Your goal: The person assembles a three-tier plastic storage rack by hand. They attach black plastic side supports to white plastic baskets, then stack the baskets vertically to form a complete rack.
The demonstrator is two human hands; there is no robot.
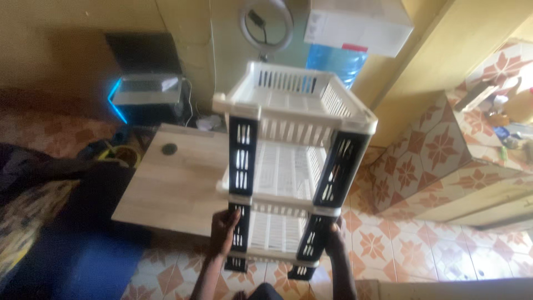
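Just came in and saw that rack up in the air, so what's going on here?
A person holds a three-tier plastic rack, white baskets on black legs, with both hands at its bottom tier. The left hand grips the near left leg; the right hand grips the near right one. It is beside a wooden table, over a patterned tile floor.

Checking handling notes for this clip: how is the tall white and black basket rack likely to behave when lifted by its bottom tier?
The rack is probably light for its size: slotted plastic, all three baskets look empty. Held low by the left hand and right hand, it may be top-heavy and apt to tip. The black corner posts look like separate slot-in pieces, so it might flex or come apart.
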